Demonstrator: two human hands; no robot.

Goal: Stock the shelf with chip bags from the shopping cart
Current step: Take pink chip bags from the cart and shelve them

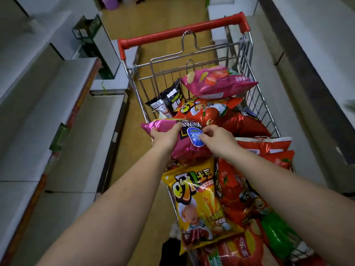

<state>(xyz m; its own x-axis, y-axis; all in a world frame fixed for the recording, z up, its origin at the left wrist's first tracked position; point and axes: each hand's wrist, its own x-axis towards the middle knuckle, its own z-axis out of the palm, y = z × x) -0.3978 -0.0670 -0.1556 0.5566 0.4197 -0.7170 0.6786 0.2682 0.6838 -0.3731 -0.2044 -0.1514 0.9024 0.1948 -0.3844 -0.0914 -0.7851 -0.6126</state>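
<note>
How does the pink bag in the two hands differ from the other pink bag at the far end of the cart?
The held pink bag is gripped by the left hand and right hand; the far pink bag lies untouched on top of the pile. The held one bears a blue round badge; the far one shows chips and tomatoes. Both are glossy pink.

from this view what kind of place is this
Most likely a shop aisle: a wire cart piled with chip bags, such as the pink bag both hands hold, and white shelves on the left.
</note>
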